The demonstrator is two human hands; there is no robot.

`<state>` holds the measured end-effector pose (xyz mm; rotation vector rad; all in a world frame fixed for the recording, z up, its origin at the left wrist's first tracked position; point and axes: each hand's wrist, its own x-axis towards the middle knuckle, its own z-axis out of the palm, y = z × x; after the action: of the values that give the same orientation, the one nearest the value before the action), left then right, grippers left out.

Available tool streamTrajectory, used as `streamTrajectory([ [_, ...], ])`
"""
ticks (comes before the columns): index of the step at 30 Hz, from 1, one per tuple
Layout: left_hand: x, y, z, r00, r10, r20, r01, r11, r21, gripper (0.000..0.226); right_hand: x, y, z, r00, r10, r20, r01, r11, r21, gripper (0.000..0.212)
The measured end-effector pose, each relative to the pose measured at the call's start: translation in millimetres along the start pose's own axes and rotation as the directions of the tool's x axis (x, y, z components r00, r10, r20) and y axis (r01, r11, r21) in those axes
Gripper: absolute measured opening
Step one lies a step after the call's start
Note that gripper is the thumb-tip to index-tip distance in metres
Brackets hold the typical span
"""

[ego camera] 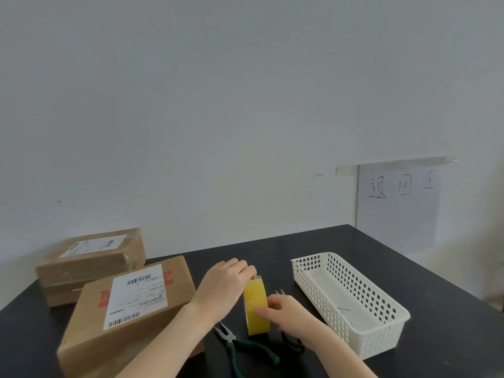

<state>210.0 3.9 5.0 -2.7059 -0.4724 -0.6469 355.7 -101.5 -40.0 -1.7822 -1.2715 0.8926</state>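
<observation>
One black table [425, 285] carries everything here. It is set against a pale wall, where a handwritten paper sheet [398, 208] is taped at the right. Next in size come two cardboard boxes at the left. The near box [128, 309] lies label-up just beside the left forearm. The far box [90, 263], wrapped in clear tape, sits behind it by the wall. A white basket [381, 339] with slotted walls stands at the right, well apart from the boxes. Something thin lies on its floor, too small to tell.

Between boxes and basket, the yellow tape roll [256, 304] stands on edge on the table, held in both hands. The left hand [223, 287] curls over the top of the roll, with its fingertips at the upper rim. The right hand [289, 312] grips the near side, its thumb across the yellow band and its other fingers hidden behind. Green-handled pliers [240, 342] lie on the table just in front of the roll. Scissors [280, 292] lie partly under the right hand, their tips poking out beyond it.

The step in hand looks like finding and lifting the free end of the tape, probably to seal a box. The next move calls for a fingernail to catch that edge while the right hand stops the roll from turning. After that comes a steady pull toward the near box, with the scissors close enough to make the cut.
</observation>
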Motion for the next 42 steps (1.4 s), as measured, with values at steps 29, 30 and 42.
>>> streamTrajectory([
  [29,10,6,6,0.978,-0.071,0.197,0.056,0.995,0.081,0.024,-4,-4,-2,0.993,-0.104,0.051,0.113,0.967,-0.228,0.025],
  [30,11,5,6,0.976,-0.089,0.200,0.076,0.995,0.070,0.025,-4,-4,-2,0.993,-0.110,0.052,0.120,0.963,-0.243,0.025],
  [42,28,-4,-4,0.950,-0.275,0.146,0.308,0.899,-0.311,0.014,-8,1,-5,0.991,-0.101,0.083,0.117,0.970,-0.215,0.022],
])
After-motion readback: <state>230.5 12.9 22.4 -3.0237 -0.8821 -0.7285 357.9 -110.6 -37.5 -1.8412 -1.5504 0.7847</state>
